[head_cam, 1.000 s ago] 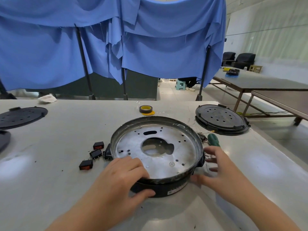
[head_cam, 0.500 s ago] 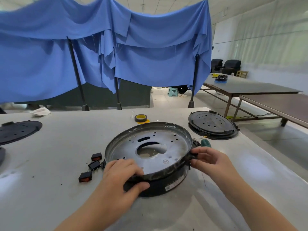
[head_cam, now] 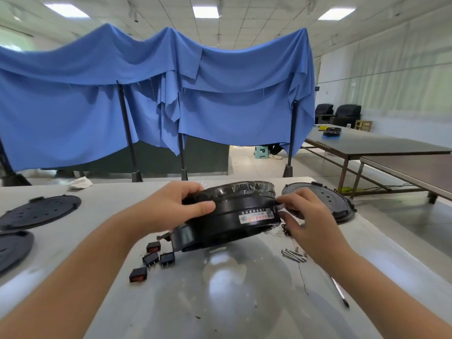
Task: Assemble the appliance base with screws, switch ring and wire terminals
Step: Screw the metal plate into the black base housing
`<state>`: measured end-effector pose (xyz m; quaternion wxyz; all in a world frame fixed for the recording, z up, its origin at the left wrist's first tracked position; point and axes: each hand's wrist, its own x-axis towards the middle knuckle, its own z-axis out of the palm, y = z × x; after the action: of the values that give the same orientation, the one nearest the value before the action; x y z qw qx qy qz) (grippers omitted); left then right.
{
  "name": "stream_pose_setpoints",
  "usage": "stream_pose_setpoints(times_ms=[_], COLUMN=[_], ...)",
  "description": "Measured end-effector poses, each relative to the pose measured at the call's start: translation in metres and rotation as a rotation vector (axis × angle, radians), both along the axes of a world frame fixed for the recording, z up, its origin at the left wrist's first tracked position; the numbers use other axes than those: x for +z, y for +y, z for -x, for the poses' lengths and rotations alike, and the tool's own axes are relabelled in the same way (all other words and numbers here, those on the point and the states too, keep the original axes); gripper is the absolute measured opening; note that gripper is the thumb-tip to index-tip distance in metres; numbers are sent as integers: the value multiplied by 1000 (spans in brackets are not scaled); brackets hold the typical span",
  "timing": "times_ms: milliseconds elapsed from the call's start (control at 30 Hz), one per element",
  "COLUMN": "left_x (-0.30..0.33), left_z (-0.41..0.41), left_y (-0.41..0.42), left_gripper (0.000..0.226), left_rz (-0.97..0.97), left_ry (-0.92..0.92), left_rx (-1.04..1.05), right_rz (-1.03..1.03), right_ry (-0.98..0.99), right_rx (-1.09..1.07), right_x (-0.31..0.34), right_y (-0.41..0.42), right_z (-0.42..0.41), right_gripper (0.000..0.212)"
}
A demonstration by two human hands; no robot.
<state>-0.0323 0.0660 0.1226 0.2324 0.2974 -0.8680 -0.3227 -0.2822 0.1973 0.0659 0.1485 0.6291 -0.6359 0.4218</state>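
Head view: the appliance base (head_cam: 232, 211), a round black shell with a label on its side wall, is lifted and tilted above the worktop (head_cam: 220, 289). The left hand (head_cam: 171, 206) grips its left rim, thumb on the wall; the right hand (head_cam: 305, 216) pinches the right edge. It looks rigid and fairly light, its glossy wall likely slippery, so opposite rims suit best. Beneath and just beside it lie rocker switches (head_cam: 156, 258) and loose screws (head_cam: 293, 255); a screwdriver (head_cam: 340, 292) and black cover plates (head_cam: 325, 199) crowd any set-down spot.
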Motion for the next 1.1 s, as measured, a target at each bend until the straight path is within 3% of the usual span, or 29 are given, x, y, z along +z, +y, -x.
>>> stream_pose_setpoints(times_ms=[267, 600, 833, 1100], left_x=[41, 40, 24, -33], left_z=[15, 20, 14, 10], left_y=[-20, -28, -11, 37], left_gripper=[28, 29, 17, 15], left_rz=[-166, -228, -165, 62], left_ry=[-172, -119, -102, -61], left_rx=[-107, -73, -56, -19], right_rz=[-26, -43, 22, 15], right_ry=[141, 135, 224, 325], right_rx=[-114, -125, -142, -104], right_x=[13, 16, 0, -33], right_y=[-16, -25, -18, 4], right_z=[6, 8, 4, 13], right_gripper=[14, 15, 11, 16])
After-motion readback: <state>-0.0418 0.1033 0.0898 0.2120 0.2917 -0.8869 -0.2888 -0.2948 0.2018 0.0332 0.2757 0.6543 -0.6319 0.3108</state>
